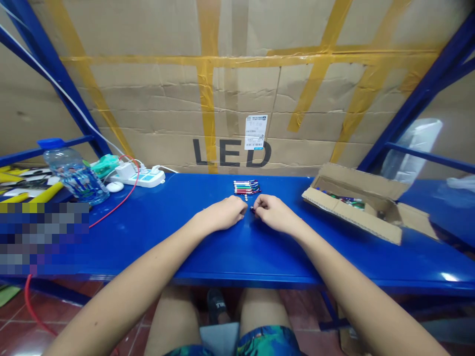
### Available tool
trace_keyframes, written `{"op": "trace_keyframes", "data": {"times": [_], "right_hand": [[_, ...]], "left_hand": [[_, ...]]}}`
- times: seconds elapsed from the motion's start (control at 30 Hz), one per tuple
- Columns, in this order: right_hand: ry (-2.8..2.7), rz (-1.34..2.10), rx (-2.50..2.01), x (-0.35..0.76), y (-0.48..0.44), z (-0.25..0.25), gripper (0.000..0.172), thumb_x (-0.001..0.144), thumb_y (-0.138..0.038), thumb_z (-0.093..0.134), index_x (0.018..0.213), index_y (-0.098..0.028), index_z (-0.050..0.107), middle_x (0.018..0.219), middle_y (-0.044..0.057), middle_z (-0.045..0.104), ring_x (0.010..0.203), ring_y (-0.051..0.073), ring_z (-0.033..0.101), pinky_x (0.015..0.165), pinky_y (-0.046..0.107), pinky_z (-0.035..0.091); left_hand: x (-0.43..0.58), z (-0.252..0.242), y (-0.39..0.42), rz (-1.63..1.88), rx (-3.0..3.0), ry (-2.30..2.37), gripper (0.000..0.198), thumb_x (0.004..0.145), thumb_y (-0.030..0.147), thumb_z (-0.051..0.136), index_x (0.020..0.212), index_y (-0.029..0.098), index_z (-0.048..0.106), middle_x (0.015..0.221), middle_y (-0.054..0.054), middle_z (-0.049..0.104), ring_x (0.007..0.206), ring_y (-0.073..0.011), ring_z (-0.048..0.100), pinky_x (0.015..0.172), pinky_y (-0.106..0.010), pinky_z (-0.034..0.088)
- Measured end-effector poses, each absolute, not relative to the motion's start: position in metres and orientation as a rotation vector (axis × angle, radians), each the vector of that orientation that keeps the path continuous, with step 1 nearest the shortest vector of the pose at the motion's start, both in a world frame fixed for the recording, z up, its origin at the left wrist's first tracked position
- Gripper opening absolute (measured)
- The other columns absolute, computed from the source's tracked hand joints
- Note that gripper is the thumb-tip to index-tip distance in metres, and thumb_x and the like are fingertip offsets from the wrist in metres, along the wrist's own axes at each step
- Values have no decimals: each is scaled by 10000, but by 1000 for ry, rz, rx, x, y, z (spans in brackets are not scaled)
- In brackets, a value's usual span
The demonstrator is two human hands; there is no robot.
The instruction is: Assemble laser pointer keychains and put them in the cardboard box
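My left hand (226,212) rests at the middle of the blue table (222,257), its fingers curled; whatever they may hold is hidden. Just right of it, my right hand (272,211) pinches a small dark object (253,209), too small to make out. A narrow gap separates the two hands. Beyond them lies a row of several coloured metallic sticks (243,188), side by side, with dark ends at the right. Small shiny pieces (246,197) sit between that row and my hands.
At the right stands an open cardboard box (352,222) with small coloured items inside. A plastic bottle (76,173), a white power strip (144,178) and a red cable (122,202) are at the left. A large carton (166,109) backs the table.
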State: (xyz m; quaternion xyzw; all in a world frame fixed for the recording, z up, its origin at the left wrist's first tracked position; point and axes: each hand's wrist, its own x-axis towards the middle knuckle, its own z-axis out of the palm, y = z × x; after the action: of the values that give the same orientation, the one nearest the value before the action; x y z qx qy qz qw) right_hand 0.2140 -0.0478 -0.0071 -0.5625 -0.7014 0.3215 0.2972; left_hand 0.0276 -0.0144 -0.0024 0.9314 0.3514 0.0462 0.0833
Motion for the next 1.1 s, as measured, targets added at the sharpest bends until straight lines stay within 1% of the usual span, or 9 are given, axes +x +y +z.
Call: {"op": "trace_keyframes", "data": {"times": [0.13,0.2,0.37,0.5,0.6,0.77,0.87,0.93,1.1], "right_hand": [[-1085,1593,-1244,217,-54,-3,146,855,-148,438,757,-158,546,610,7,500,480,111,402,446,226,277],[-798,1765,-1104,218,-56,0,239,925,-206,389,757,-150,549,616,28,506,508,124,439,465,230,344],[-599,1841,-800,214,-64,5,212,947,-146,377,822,-185,544,667,13,527,568,133,483,634,260,492],[-531,1818,-743,218,-70,7,219,949,-120,363,813,-188,521,663,-8,479,520,106,401,583,218,467],[-654,1792,-821,244,-71,17,252,970,-160,328,788,-192,499,643,-4,420,521,116,374,519,217,432],[-1090,1128,-1335,341,-64,54,349,945,-413,485,658,-233,402,529,-63,260,442,94,193,422,252,221],[-1316,409,-1874,393,-64,62,483,893,-604,520,679,-178,593,543,40,511,462,117,403,515,326,320],[-1658,320,-2004,410,-66,55,541,861,-652,538,807,-142,713,768,150,689,638,204,605,605,354,398],[-2174,96,-2182,409,-67,17,345,834,-516,649,780,-183,721,833,123,746,734,274,677,596,331,423]], "left_hand": [[32,15,-24,276,2777,1008,115,891,167,552,883,150,665,906,-81,696,869,-210,631,752,-296,471],[38,27,-30,464,2780,924,139,928,189,541,947,144,671,948,-79,702,896,-195,630,799,-297,474],[68,47,-40,454,2869,750,162,941,154,530,986,130,684,998,-96,688,948,-205,625,850,-323,475],[84,54,-38,349,2888,714,142,918,180,583,988,147,702,985,-88,687,976,-225,609,865,-349,473],[78,60,-29,612,2844,751,149,939,239,582,997,162,696,1011,-71,696,1025,-211,598,924,-347,462],[49,65,-9,729,2715,935,199,960,276,535,961,170,703,992,-45,721,943,-183,642,868,-319,472],[38,63,-2,581,2746,971,228,964,274,508,978,177,714,1002,-48,728,948,-193,646,855,-317,462],[38,61,2,458,2765,983,243,963,268,496,1015,184,718,1041,-55,725,959,-195,647,851,-311,460],[58,46,7,64,2865,987,257,909,294,578,1103,189,710,1127,-94,704,1020,-233,642,824,-303,461]]}}
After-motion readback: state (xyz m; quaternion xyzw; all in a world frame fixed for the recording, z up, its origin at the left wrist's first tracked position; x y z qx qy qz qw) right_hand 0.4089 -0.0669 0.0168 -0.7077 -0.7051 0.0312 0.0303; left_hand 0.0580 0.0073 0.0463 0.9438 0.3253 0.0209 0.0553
